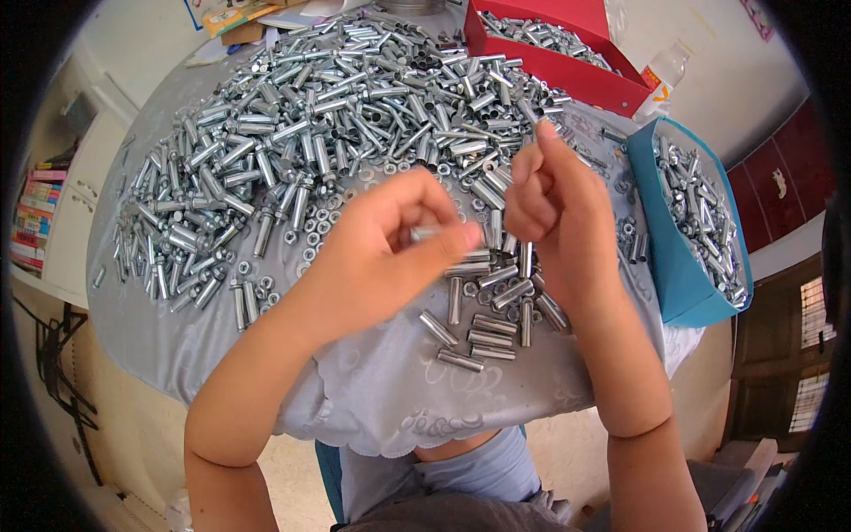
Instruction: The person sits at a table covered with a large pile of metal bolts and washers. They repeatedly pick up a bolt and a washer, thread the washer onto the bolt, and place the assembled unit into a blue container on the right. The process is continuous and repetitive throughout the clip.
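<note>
My left hand (390, 239) is over the middle of the table, its fingers curled round a short shiny metal sleeve (425, 233), slightly blurred. To its right, my right hand (558, 191) is raised with the fingers folded in and one digit pointing up; whether anything sits in it is hidden. A large heap of sleeve anchor bolts and metal tubes (346, 97) lies beyond both hands. Loose metal sleeves (492, 339) are scattered below and between my hands. Small nuts and washers (312, 238) lie beside my left hand.
A red box (567, 75) of metal parts is at the back right. Nearer, a blue box (678, 257) full of bolts stands at the table's right edge. A clear plastic bottle (663, 75) is behind it. Papers (208, 53) lie at the far left on the grey tablecloth (381, 390).
</note>
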Motion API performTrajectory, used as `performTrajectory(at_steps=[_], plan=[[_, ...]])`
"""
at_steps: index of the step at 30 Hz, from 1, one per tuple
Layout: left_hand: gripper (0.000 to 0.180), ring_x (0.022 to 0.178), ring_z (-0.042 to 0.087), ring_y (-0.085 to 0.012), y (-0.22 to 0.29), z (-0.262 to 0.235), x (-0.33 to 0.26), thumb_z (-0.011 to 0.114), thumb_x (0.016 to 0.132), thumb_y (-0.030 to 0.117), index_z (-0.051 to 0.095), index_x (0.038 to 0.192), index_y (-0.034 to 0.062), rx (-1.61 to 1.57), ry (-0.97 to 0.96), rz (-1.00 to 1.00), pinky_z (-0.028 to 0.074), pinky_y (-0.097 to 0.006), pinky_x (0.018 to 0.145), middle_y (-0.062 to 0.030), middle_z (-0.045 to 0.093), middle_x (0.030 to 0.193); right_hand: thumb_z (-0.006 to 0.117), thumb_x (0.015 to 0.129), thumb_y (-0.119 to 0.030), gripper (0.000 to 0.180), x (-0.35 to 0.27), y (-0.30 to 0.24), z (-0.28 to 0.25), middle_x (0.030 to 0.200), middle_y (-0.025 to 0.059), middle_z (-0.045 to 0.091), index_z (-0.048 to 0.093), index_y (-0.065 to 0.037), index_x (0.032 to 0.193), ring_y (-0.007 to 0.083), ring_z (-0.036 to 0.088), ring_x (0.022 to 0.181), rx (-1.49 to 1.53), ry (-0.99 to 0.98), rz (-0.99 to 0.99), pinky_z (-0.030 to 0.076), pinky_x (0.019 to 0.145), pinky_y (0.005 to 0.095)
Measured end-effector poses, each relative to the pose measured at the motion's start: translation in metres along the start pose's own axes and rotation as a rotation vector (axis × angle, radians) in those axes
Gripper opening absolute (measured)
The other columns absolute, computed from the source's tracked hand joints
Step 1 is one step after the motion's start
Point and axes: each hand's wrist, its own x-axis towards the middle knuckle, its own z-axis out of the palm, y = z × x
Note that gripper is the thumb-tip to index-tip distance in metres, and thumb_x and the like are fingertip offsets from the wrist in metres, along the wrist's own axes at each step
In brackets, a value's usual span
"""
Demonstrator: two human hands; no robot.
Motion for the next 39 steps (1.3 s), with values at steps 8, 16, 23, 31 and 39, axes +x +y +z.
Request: performTrajectory(at_steps=[8, 16, 23, 31, 39], plan=[[0.016, 0.062, 0.05, -0.0027, 0.005, -0.011, -0.002, 0.06, 0.085, 0.02, 0.055, 0.086, 0.005, -0.062, -0.411, -0.384, 0.039, -0.019, 0.054, 0.0006, 0.056, 0.076, 0.051, 0.089, -0.025, 0.026, 0.007, -0.003, -0.01, 0.053, -0.0047, 0.033, 0.051, -0.004, 0.074, 0.0074, 0.033, 0.048, 0.093, -0.015, 0.031, 0.028, 0.046, 0.0219], [0.087, 0.095, 0.053, -0.0203, -0.021, -0.034, 0.021, 0.06, 0.084, 0.033, -0.001, 0.139, 0.0044, -0.618, 0.455, 0.033, 0.043, -0.032, 0.08, -0.0166, 0.033, 0.131, 0.049, 0.09, -0.025, 0.026, 0.006, -0.002, -0.005, 0.053, -0.004, 0.033, 0.05, -0.005, 0.073, 0.0079, 0.035, 0.049, 0.063, -0.02, 0.063, 0.029, 0.048, 0.022], [0.051, 0.092, 0.054, -0.0156, -0.016, -0.025, 0.019, 0.052, 0.089, 0.021, 0.03, 0.133, 0.0072, -0.3, 0.543, 0.08, 0.043, -0.029, 0.078, -0.0129, 0.048, 0.124, 0.046, 0.091, -0.024, 0.024, 0.004, -0.004, -0.001, 0.052, -0.0043, 0.031, 0.045, -0.007, 0.074, 0.008, 0.034, 0.048, -0.015, 0.007, 0.074, 0.029, 0.048, 0.0223], [0.028, 0.08, 0.053, -0.0103, -0.012, -0.039, 0.017, 0.048, 0.078, 0.0, 0.054, 0.105, 0.0048, 0.127, 0.504, 0.037, 0.042, -0.024, 0.07, -0.0044, 0.058, 0.103, 0.048, 0.09, -0.024, 0.024, 0.007, -0.002, -0.004, 0.053, -0.0035, 0.034, 0.048, -0.005, 0.074, 0.0083, 0.036, 0.05, 0.013, -0.015, 0.074, 0.03, 0.049, 0.0224], [0.026, 0.08, 0.051, -0.0141, -0.019, -0.054, 0.01, 0.045, 0.068, -0.01, 0.057, 0.088, 0.0024, 0.655, 0.209, 0.035, 0.041, -0.024, 0.072, -0.0046, 0.058, 0.089, 0.047, 0.09, -0.024, 0.024, 0.005, -0.002, -0.003, 0.053, -0.0038, 0.033, 0.046, -0.006, 0.074, 0.0084, 0.036, 0.05, -0.035, -0.004, 0.064, 0.031, 0.05, 0.0225]])
